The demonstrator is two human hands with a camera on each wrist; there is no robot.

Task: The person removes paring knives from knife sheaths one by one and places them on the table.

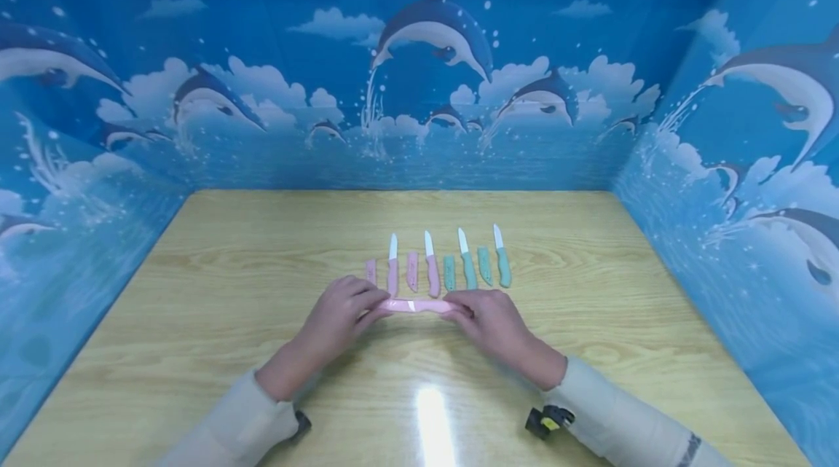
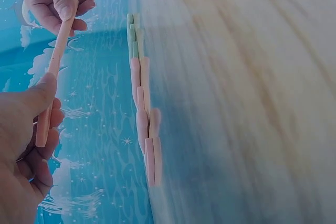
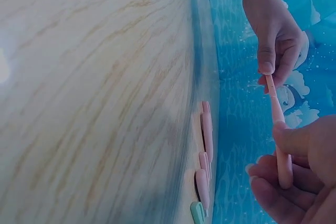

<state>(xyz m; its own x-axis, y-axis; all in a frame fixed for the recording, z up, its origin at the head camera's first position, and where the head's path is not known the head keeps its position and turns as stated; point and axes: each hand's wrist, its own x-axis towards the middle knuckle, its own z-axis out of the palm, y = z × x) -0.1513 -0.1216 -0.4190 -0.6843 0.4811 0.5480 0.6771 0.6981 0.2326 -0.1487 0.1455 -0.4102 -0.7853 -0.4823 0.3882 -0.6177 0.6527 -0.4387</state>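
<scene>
Between both hands a pink knife in its pink sheath point(image 1: 414, 305) is held level, handle to the right. My left hand point(image 1: 344, 307) pinches the sheath end between thumb and fingers. The handle end is gripped by my right hand point(image 1: 488, 314), its thumb along the side in the right wrist view. Behind the hands lies a row of knives and sheaths: a pink sheath point(image 1: 371, 272), a pink knife point(image 1: 392, 274), another pink sheath point(image 1: 412, 272), a second pink knife point(image 1: 433, 274), a green sheath point(image 1: 448, 274), a green knife point(image 1: 468, 270), another green sheath point(image 1: 484, 267) and a second green knife point(image 1: 503, 267).
The row rests on a wood-grain table point(image 1: 229, 270), white blades pointing away from me. Blue dolphin-print curtains point(image 1: 406, 154) enclose the table at the back and both sides. A bright light reflection falls on the table near the front.
</scene>
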